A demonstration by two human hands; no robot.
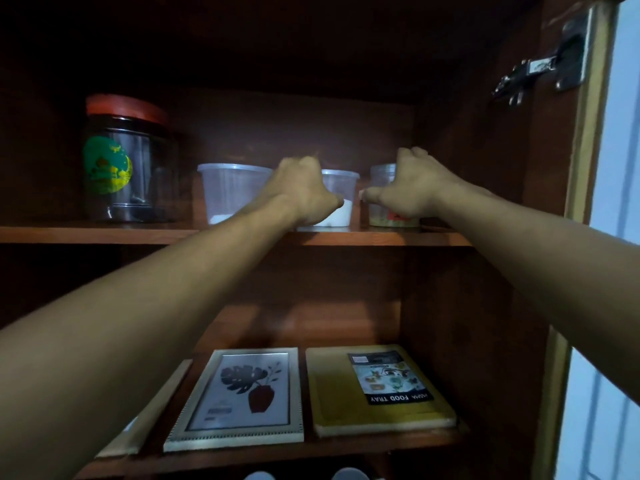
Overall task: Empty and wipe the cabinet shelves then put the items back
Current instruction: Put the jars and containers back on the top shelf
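On the near lower wooden shelf (346, 450), a silver-framed leaf picture (239, 396) and a yellow food-tray pack (377, 386) lie flat, so emptying looks barely begun and no wiping shows. Farther up, on the upper wooden shelf (104, 234), the left hand (304, 188) curls round a clear plastic tub of white powder (341, 202). The right hand (405, 188) grips a clear tub with greenish contents (382, 176) just beside it, and the red-lidded clear jar (128, 161) stands untouched far left.

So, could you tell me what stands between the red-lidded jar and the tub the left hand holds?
In the head view, one clear plastic tub stands there, a little white at its bottom.
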